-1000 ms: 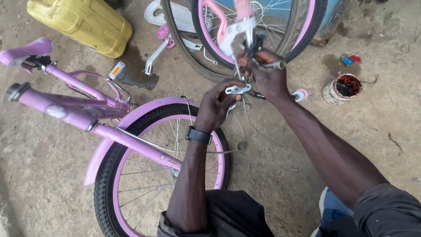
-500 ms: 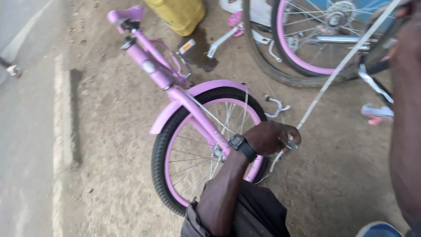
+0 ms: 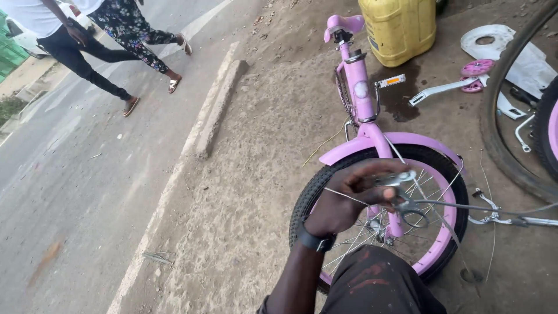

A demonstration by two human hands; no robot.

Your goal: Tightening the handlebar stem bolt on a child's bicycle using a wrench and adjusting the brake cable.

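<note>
Low in the frame's centre, the left hand [image 3: 349, 200] curls closed around a small metal brake part [image 3: 401, 187] with thin cable [image 3: 465, 204] running right. Behind it stands a pink bicycle's wheel [image 3: 381, 218], partly hidden. The right hand is out of frame. A yellow jerrycan [image 3: 398, 26] is cut off at top.
</note>
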